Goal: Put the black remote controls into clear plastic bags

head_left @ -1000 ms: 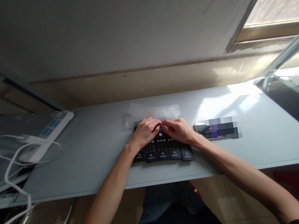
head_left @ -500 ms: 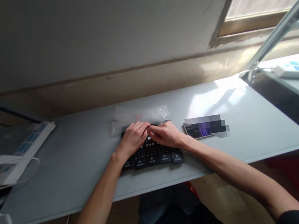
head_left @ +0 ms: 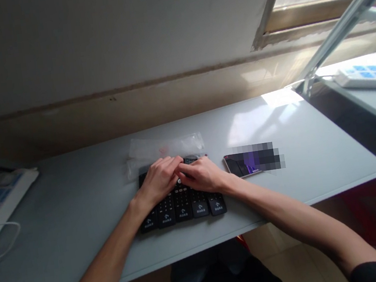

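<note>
My left hand (head_left: 159, 182) and right hand (head_left: 202, 176) lie palm down, side by side, on a row of black remote controls (head_left: 183, 205). The fingers are bent and the fingertips meet over the far ends; I cannot tell whether they pinch anything. The remotes are flat, matte slabs with small buttons, packed edge to edge on the smooth grey table (head_left: 78, 207) near its front edge. Crinkled clear plastic bags (head_left: 161, 147) lie just behind them, and a glossy phone (head_left: 238, 166) lies to the right.

right hand (head_left: 202, 176) closed up against left hand (head_left: 160, 180), view swung rightward
</note>
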Demonstrator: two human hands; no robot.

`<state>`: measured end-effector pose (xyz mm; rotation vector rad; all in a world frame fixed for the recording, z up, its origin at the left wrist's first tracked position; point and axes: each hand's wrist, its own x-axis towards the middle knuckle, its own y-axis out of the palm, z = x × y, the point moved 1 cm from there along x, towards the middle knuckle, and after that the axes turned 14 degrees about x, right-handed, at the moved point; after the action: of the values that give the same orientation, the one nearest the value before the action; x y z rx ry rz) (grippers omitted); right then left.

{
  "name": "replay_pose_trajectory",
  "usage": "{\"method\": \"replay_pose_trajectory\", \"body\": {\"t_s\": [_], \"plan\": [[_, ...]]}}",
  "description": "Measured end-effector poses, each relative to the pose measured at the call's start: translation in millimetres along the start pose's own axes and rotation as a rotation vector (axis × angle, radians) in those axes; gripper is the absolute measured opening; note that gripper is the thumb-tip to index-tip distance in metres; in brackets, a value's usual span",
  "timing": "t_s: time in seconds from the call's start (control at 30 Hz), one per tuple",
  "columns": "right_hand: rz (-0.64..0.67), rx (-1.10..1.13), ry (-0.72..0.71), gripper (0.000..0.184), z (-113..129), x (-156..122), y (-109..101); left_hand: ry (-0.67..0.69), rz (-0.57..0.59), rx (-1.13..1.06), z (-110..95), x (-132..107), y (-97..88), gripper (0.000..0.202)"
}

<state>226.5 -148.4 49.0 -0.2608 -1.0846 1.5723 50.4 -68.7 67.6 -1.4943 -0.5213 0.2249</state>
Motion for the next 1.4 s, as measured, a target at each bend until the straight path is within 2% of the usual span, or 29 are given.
{"method": "replay_pose_trajectory", "body": {"t_s": [0.27, 0.47, 0.77, 1.13, 1.4], "plan": [[0.017, 0.058, -0.017, 0.033, 1, -3, -1, -0.014, -0.056, -0.059, -2, -8, -4.1, 0.015], [0.006, 0.093, 0.011, 0.035, 3, -2, -4, -0.046, -0.060, -0.141, 2, -12, -2.5, 0.023], [-0.024, 0.073, 0.015, 0.036, 1, -1, -2, -0.063, -0.068, -0.148, 4, -11, 1.3, 0.022], [0.027, 0.110, 0.046, 0.038, 3, -2, -5, -0.085, -0.053, -0.183, 4, -11, 2.1, 0.023], [-0.013, 0.137, 0.033, 0.034, 1, -4, -5, -0.119, -0.102, -0.164, 0, -10, 3.3, 0.022]]}}
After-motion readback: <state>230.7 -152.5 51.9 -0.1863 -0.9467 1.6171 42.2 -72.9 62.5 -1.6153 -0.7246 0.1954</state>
